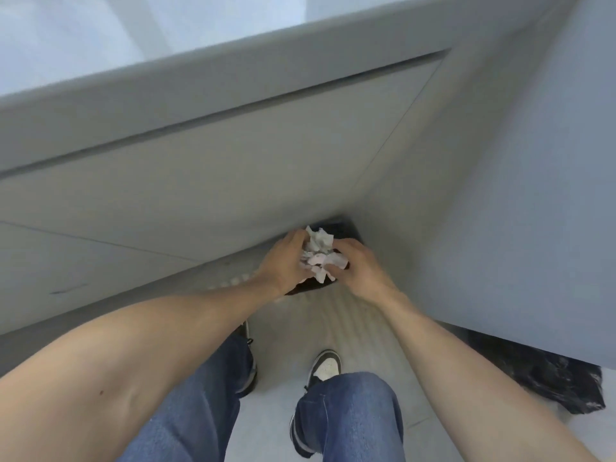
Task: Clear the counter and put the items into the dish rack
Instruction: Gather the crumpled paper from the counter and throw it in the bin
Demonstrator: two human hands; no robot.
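Note:
A wad of crumpled white paper towel [320,256] sits between my two hands, low down in a corner by the floor. My left hand [283,265] grips its left side and my right hand [358,266] grips its right side. Right under the wad is a small dark bin [346,228], mostly hidden by my hands and the paper. Neither the counter top nor a dish rack is in view.
A grey cabinet front [233,155] rises on the left and a pale wall panel [533,195] on the right, meeting at the corner. A black plastic bag [563,381] lies on the floor at the right. My legs in jeans and two shoes stand below.

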